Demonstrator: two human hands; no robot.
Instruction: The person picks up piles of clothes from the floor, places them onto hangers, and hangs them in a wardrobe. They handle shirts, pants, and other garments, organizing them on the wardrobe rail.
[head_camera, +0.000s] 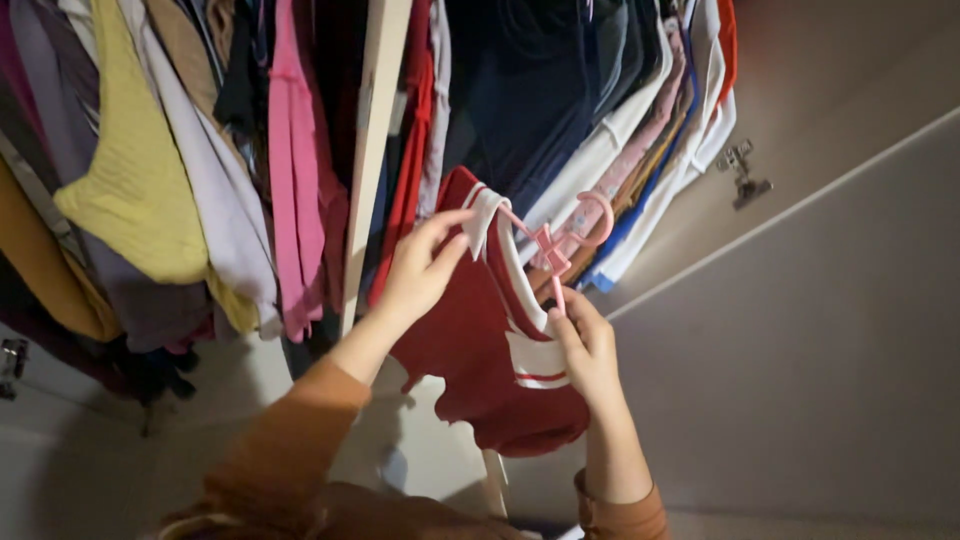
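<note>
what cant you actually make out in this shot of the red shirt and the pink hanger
- Pink hanger, head view: its arms are hidden inside the red shirt.
- Right hand: its fingertips are hidden by the shirt.
- Left hand: its palm faces away.
- Wardrobe rail: cut off by the top edge.

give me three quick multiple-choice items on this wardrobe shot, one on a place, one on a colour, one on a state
1. Where is the pink hanger?
A. in the collar of the red top
B. on the floor
C. on the door hinge

2. What colour is the top's trim?
A. green
B. white
C. black

3. What is the left hand doing?
A. hanging free
B. pinching the collar
C. gripping the hinge

Answers:
1 A, the hook sticks up out of the neck opening.
2 B, white bands edge the collar and sleeve.
3 B, its fingertips close on the collar edge, while the right hand holds the hanger side.
</note>
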